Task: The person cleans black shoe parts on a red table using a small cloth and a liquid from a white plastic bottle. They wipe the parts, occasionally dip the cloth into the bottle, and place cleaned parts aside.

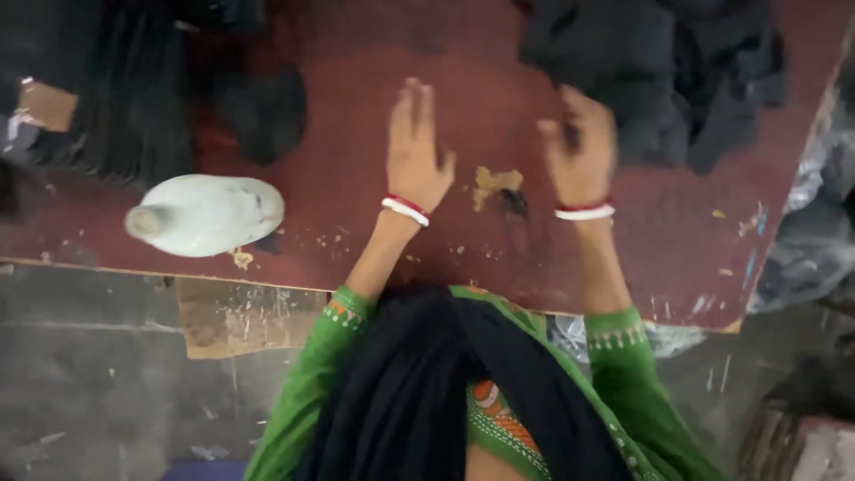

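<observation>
Forearms in green sleeves with patterned cuffs reach forward over the near edge of a worn, dark red table, and a long black cloth hangs down the person's front between them. Each wrist carries red and white bangles. The left hand lies palm down with its fingers straight and close together, opened flat and holding nothing; whether it rests on the tabletop or hovers just above it cannot be told. The right hand is blurred, its fingers spread loosely and a little curled, nothing gripped in it; its fingertips reach to the near edge of a heap of black fabric, and it cannot be told whether they touch it. Between the two hands, just beyond the wrists, a patch of chipped surface shows a pale yellow layer under the red. Well to the left of the left hand a pale, smooth plastic bottle lies on its side near the table's edge, neck pointing away from the hands. Beyond it, farther left, sits a dark stack of ribbed black material. The heap of soft, crumpled black fabric spreads beyond and to the right of the right hand.
</observation>
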